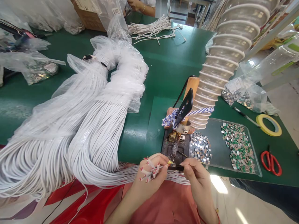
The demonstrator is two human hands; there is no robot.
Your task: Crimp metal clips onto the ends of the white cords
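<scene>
Your left hand [151, 172] pinches white cable ends [149, 170] at the counter [163, 68] edge; your right hand [193, 171] grips a thin tool; the tray [255, 155] holds metal connectors [238, 146]; bag labels unreadable

Table top [170, 62]: dark green mat. Cable bundles [93, 124]: white, wrapped in clear, milky plastic. Extraction hose [231, 40]: translucent with cream-white ribs. Cloth strip [198, 111] around its base: blue-and-white stripes. Tray [216, 130]: clear, green showing through; one pile of parts [201, 147] is silver, the other pile [238, 146] silver mixed with green. Scissors [271, 161]: red handles. Tape roll [268, 124]: yellow. Left hand [149, 174] has red-and-white patterned nails. Right hand [195, 172] pinches a small yellow-tipped piece [171, 163]. Lap cloth [168, 202]: salmon pink, beside red fabric [93, 202]. Cardboard box [90, 17]: brown.
</scene>
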